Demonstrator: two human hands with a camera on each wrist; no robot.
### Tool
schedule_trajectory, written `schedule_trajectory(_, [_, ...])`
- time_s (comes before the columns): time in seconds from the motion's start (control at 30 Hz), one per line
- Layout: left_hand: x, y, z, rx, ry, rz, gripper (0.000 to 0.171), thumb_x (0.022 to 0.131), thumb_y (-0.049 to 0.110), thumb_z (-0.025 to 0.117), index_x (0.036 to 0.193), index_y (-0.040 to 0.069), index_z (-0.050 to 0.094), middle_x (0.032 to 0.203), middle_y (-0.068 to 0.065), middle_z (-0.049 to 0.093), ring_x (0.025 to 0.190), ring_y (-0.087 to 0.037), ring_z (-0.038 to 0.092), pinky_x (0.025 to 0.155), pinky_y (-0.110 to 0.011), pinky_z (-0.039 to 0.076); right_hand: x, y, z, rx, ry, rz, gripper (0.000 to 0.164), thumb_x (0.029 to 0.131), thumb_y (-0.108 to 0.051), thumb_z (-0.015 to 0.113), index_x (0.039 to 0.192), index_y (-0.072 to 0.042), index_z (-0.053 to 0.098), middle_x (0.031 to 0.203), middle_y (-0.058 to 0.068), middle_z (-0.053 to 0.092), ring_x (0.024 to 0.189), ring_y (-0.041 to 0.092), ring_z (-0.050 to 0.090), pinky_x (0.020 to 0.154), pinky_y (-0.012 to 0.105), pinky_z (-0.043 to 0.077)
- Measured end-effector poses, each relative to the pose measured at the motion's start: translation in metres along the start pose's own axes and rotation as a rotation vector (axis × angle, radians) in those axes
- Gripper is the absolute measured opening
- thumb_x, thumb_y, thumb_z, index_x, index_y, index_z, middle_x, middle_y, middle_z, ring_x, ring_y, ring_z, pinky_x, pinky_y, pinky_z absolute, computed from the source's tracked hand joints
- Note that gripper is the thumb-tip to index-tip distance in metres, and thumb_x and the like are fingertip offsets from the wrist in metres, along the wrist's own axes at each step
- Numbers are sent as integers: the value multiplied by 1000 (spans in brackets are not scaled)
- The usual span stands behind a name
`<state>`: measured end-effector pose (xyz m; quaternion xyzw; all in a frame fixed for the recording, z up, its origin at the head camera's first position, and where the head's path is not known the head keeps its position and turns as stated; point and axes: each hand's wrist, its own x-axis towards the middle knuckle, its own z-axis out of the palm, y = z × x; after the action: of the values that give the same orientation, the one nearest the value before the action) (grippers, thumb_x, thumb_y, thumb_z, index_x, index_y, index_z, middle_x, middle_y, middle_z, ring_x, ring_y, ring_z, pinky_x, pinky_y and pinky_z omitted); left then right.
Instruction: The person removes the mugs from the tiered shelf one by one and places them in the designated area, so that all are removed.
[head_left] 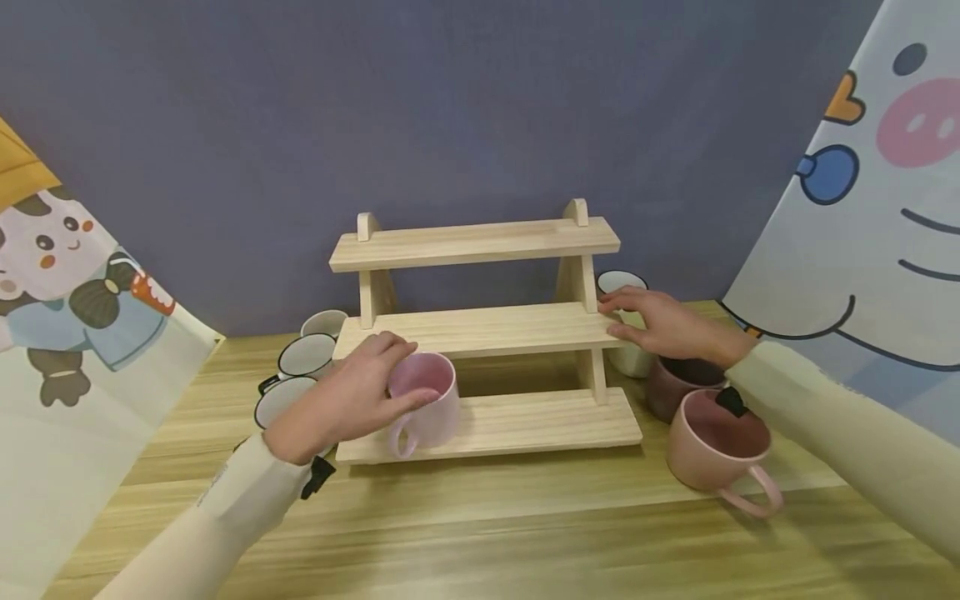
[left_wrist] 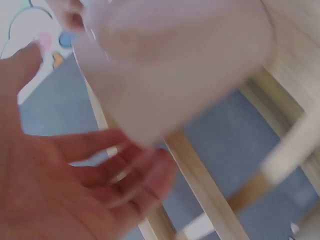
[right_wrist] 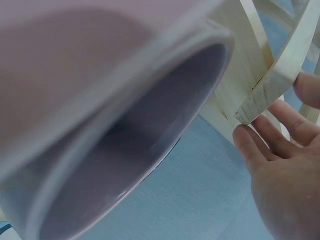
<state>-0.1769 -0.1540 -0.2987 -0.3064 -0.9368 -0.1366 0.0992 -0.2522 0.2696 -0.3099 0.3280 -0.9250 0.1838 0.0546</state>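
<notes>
A light pink mug (head_left: 431,408) stands upright at the left end of the bottom board of a three-tier wooden shelf (head_left: 480,242). My left hand (head_left: 360,387) is at the mug's rim, its thumb reaching over the opening. In the left wrist view the fingers (left_wrist: 155,182) are spread and loosely bent beside the mug's wall, not wrapped round it. At the right end of the middle board, my right hand (head_left: 660,325) grips the board's edge. The right wrist view shows its thumb and fingers on different sides of that board end (right_wrist: 267,95).
Several white mugs with dark rims (head_left: 306,356) stand left of the shelf. To its right are a salmon-pink mug (head_left: 701,458), a dark brown mug (head_left: 663,400) and a white mug with a dark rim (head_left: 622,282). A dark blue-grey backdrop (head_left: 465,108) rises behind.
</notes>
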Motion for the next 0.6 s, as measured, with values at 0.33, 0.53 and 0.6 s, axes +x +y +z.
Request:
schedule_trajectory(0.33, [5, 19, 15, 76, 36, -7, 60, 74, 45, 75, 103, -6, 62, 93, -11, 50, 80, -20, 48, 65, -28, 48, 2, 2, 1, 17, 2, -18, 35, 95, -19, 59, 124, 1, 58, 132, 21, 48, 121, 37, 44, 96, 54, 37])
schedule_trajectory(0.53, [-4, 15, 11, 51, 89, -52, 58, 66, 43, 76, 100, -2, 64, 95, -11, 51, 81, -21, 50, 65, -32, 48, 0, 3, 2, 20, 23, -32, 34, 94, -17, 60, 122, 3, 58, 131, 22, 49, 121, 39, 44, 95, 54, 37])
schedule_trajectory(0.6, [-10, 14, 7, 53, 117, -59, 56, 66, 41, 76, 101, -1, 65, 97, -12, 52, 82, -23, 51, 67, -35, 48, -1, 3, 1, 22, 27, -34, 34, 94, -16, 60, 122, 3, 58, 131, 22, 49, 120, 39, 44, 95, 54, 37])
